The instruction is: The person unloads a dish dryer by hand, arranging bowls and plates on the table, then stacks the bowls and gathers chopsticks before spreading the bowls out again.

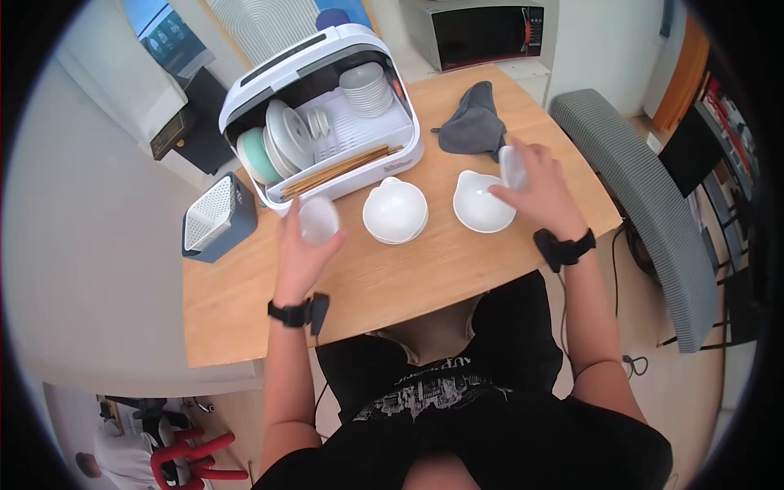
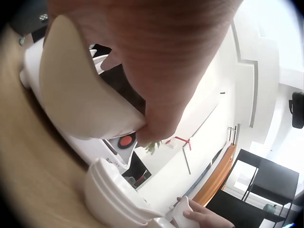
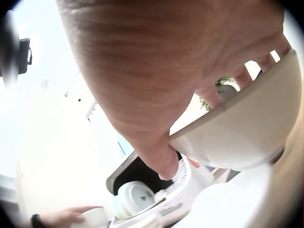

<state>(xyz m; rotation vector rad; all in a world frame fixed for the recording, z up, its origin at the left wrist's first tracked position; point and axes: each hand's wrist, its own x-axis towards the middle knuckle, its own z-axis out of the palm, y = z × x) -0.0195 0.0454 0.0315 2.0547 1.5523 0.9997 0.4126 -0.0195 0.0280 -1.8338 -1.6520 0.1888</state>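
Observation:
My left hand [image 1: 304, 255] grips a small white bowl [image 1: 319, 220] by its rim, in front of the dish box. In the left wrist view this bowl [image 2: 76, 85] is tilted, with the thumb at its edge. Another small white bowl [image 1: 512, 169] is held by my right hand [image 1: 549, 189], tipped on its side over the table. The right wrist view has that bowl [image 3: 251, 118] close up, thumb on the near rim and fingers along the far one. Between the hands stand stacked white eared bowls [image 1: 395, 211] and, to their right, a further eared bowl [image 1: 482, 204], partly overlapped by the right thumb.
A white dish box [image 1: 376, 167] with its lid up holds plates, a stack of small bowls [image 1: 365, 90] and chopsticks [image 1: 343, 170]. A grey cloth [image 1: 472, 122] lies at the table's back right. At the left stands a blue basket [image 1: 233, 224]; a microwave [image 1: 482, 37] is behind.

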